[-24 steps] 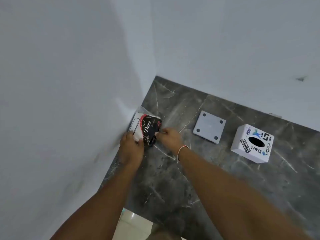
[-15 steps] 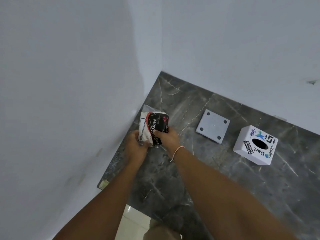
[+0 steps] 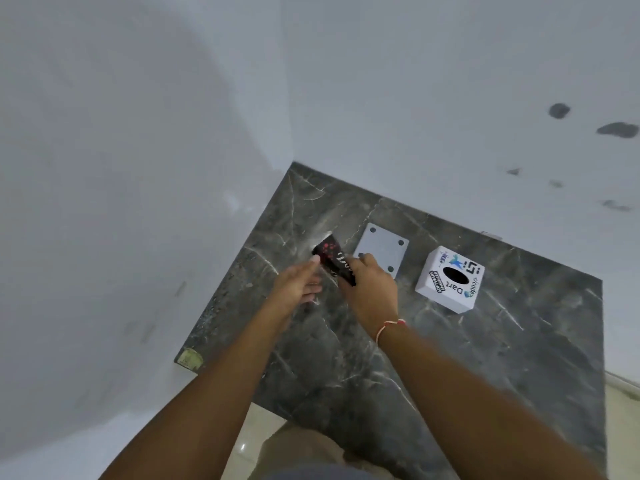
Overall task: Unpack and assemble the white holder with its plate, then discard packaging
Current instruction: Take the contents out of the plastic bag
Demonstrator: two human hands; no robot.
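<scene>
Black and red packet (image 3: pixel 334 265) is being held up by the right hand (image 3: pixel 369 289); the left hand (image 3: pixel 298 284) is open beside it. Plate (image 3: pixel 382 245) and white holder (image 3: pixel 450 278) are waiting on the tabletop (image 3: pixel 485 358). Next, I think, throwing the packet away.

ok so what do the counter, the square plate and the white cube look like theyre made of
Counter: dark grey polished stone, probably marble, judging by the white veins and sheen. Square plate: matte light grey, plastic or painted metal, with four dark holes. White cube: smooth, opaque, likely plastic, with printed stickers.
</scene>
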